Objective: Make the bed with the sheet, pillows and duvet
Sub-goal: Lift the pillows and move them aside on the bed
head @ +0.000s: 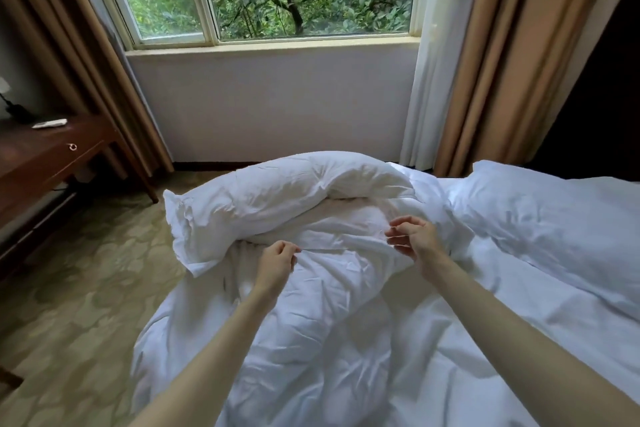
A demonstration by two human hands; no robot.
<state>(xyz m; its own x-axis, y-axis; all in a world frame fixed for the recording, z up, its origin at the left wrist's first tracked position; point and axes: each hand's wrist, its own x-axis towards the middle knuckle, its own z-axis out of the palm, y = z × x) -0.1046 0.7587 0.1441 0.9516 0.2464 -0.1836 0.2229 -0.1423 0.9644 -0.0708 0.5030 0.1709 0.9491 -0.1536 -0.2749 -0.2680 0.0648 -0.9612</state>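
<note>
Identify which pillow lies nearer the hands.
The bent pillow just beyond both hands, at the bed's window-side edge; the other pillow lies flat, off to the right.
</note>
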